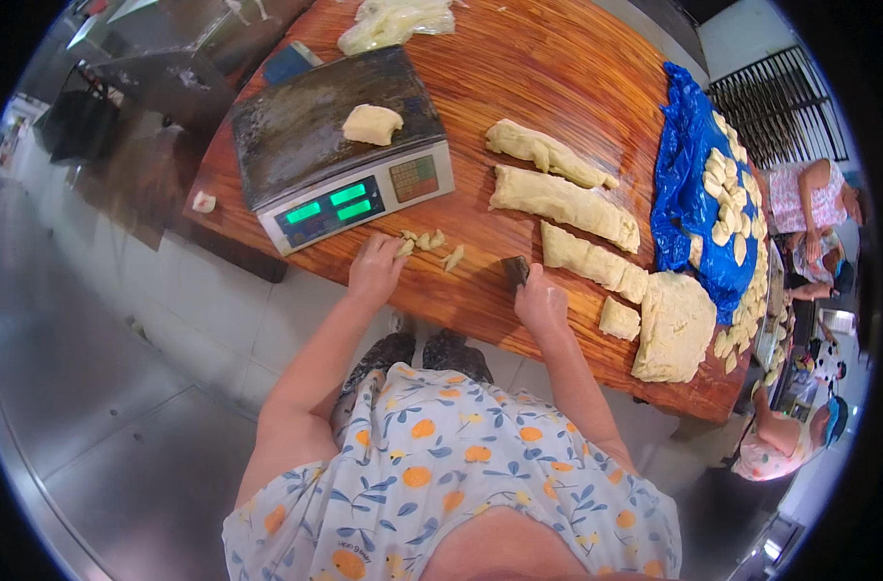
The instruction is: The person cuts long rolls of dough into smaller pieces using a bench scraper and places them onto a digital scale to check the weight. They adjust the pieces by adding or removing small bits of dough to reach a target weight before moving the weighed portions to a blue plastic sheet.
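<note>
My left hand (375, 270) is at the table's front edge, fingertips closed on a small dough scrap (405, 249). More dough scraps (430, 240) lie just beyond it. In my right hand (543, 299) is a dark, flat-bladed dough cutter (515, 270), held low over the wood. To its right lie a cut dough strip (594, 260), a thicker dough strip (565, 205) and a narrow, uneven one (547, 152). Beside a large dough slab (675, 327) sits a squarish dough chunk (619, 318). Another dough piece (372, 125) rests on the digital scale (303, 131), whose green displays are lit.
A blue plastic sheet (674, 174) with many dough pieces (728, 189) covers the right end of the wooden table (550, 58). Clear plastic bags (398, 22) lie at the back. A small whitish lump (204, 202) sits at the left corner. Other people (804, 192) are at the right.
</note>
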Motion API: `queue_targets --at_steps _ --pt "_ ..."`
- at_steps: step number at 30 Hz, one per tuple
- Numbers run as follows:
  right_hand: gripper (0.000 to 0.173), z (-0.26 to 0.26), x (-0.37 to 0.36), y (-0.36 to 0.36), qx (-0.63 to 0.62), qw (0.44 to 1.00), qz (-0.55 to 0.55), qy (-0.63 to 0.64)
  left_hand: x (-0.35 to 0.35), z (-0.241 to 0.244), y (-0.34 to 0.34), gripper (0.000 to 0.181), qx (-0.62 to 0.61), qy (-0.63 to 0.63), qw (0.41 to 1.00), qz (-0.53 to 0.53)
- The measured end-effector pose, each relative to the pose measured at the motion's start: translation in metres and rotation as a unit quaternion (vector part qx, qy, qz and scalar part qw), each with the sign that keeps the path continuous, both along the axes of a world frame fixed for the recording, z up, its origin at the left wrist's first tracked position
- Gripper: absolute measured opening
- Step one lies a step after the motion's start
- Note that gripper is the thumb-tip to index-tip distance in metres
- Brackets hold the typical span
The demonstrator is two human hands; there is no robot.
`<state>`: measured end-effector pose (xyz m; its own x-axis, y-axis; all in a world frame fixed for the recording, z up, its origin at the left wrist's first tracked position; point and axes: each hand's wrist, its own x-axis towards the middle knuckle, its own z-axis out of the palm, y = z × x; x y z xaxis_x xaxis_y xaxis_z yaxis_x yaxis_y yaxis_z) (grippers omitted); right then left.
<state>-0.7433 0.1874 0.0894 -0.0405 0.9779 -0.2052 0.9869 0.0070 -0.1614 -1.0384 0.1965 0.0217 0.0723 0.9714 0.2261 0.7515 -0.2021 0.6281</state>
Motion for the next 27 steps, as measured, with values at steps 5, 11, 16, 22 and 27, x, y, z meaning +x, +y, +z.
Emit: queue_targets --at_steps 5,11,16,22,27 --pt "0.024 0.0 -0.024 0.007 -0.009 1.0 0.023 0.015 -0.003 -0.009 0.006 0.023 -0.006 -0.023 1.0 -0.006" --pt "0.028 0.016 -0.051 0.021 0.001 0.996 0.056 0.07 -0.008 -0.008 0.001 0.024 -0.006 -0.055 0.998 -0.009" --pt "0.027 0.034 -0.084 0.051 0.086 0.975 0.142 0.149 -0.011 -0.007 0.002 0.025 -0.013 -0.062 0.998 0.003" --pt "0.015 0.09 -0.145 0.135 0.17 0.938 0.272 0.131 -0.013 -0.001 0.002 0.025 -0.06 -0.104 0.993 0.012" --pt "0.012 0.108 -0.185 0.193 0.205 0.902 0.38 0.023 -0.015 -0.004 -0.001 0.026 -0.025 -0.109 0.994 0.013"
